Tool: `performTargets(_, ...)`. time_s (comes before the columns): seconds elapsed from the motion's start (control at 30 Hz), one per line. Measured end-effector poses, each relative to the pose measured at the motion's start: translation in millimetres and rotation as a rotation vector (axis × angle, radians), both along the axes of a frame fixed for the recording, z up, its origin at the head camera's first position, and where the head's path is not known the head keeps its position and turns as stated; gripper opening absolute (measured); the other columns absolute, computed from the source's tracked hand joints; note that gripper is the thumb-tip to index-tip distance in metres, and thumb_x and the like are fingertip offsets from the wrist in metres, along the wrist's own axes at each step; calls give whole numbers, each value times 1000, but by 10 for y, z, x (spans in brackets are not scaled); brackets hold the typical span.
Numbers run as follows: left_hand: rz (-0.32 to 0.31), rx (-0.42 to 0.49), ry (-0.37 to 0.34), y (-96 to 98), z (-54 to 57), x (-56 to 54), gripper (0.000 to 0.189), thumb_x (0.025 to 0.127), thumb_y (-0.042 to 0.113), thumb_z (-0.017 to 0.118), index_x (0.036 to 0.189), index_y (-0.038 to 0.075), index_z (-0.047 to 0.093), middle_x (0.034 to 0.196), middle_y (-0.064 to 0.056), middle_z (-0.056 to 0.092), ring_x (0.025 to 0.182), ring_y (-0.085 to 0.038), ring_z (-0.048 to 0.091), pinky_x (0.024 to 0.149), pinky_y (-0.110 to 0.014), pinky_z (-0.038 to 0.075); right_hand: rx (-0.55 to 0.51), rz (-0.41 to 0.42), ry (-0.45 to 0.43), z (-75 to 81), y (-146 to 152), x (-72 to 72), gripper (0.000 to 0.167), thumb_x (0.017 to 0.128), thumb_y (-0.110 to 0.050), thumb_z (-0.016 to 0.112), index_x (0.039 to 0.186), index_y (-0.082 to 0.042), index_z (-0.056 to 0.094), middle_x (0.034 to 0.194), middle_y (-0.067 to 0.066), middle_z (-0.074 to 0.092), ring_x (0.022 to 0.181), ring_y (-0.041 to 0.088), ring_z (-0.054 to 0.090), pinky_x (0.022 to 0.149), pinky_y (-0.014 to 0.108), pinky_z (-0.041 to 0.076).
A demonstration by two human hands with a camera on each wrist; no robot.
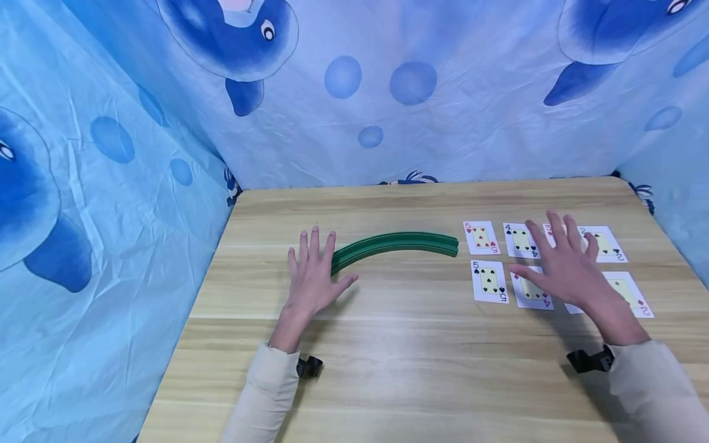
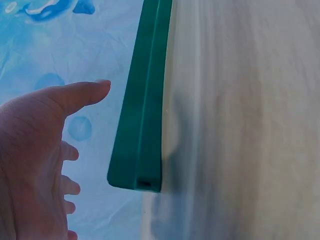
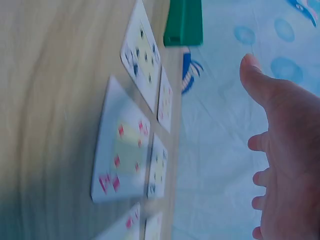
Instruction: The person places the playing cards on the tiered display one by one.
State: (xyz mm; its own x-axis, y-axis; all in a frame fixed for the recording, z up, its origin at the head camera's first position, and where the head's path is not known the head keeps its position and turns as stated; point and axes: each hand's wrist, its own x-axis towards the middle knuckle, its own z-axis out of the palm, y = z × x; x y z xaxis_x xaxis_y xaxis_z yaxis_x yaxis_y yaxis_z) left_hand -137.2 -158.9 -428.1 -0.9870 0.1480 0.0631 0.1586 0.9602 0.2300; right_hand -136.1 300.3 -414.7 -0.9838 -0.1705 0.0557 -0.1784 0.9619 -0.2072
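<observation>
A curved green rack (image 1: 396,242) with a groove along its length lies on the wooden table. My left hand (image 1: 312,278) is spread at its left end, overlapping it in the head view; in the left wrist view, a gap separates the thumb from the rack (image 2: 140,110). Playing cards lie face up in two rows at the right. My right hand (image 1: 573,274) hovers over them with fingers spread, holding nothing. It hides much of the red three (image 1: 548,231) and a card below. The four of diamonds (image 3: 122,150) lies near it in the right wrist view.
The five of hearts (image 1: 481,238) and five of spades (image 1: 490,281) lie at the left of the rows, the two of diamonds (image 1: 637,301) at the lower right. A blue dolphin-print curtain (image 1: 376,154) hangs behind the wooden table (image 1: 388,369).
</observation>
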Motion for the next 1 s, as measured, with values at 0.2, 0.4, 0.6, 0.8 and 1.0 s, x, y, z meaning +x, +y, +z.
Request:
performTargets(0.2, 23, 56, -18, -70, -81, -11, 100, 85, 62, 66, 161, 17, 18, 169, -19, 9, 156, -43, 5, 119, -69, 12, 4, -42, 4, 37, 272, -28, 95, 93, -62, 54, 158, -5, 15, 164, 32, -2, 148, 56, 1, 102, 81, 5)
performTargets(0.4, 28, 151, -40, -130, -170, -43, 99, 85, 56, 70, 160, 16, 20, 168, -19, 14, 155, -45, 9, 120, -67, 13, 25, -106, 10, 35, 564, -62, 95, 94, -63, 51, 157, -2, 16, 162, 34, 2, 145, 59, 7, 100, 80, 9)
performTargets(0.6, 25, 246, -62, -221, -268, -93, 94, 86, 52, 71, 158, 15, 23, 165, -20, 22, 152, -45, 15, 118, -67, 16, 39, -157, -24, -6, 828, -134, 97, 95, -65, 47, 156, 1, 14, 161, 37, 4, 140, 62, 12, 98, 81, 12)
performTargets(0.8, 6, 307, -63, -283, -346, -137, 87, 86, 46, 72, 155, 12, 31, 158, -21, 36, 146, -44, 27, 115, -64, 22, 58, -198, -67, -48, 1064, -200, 97, 95, -66, 45, 155, 4, 13, 156, 41, 9, 137, 65, 15, 99, 82, 14)
performTargets(1.0, 10, 360, -50, -287, -392, -170, 82, 84, 38, 76, 151, 10, 40, 152, -21, 44, 140, -43, 34, 112, -60, 25, 71, -223, -85, -112, 1231, -273, 94, 97, -63, 44, 151, 10, 18, 149, 45, 18, 130, 67, 22, 96, 84, 20)
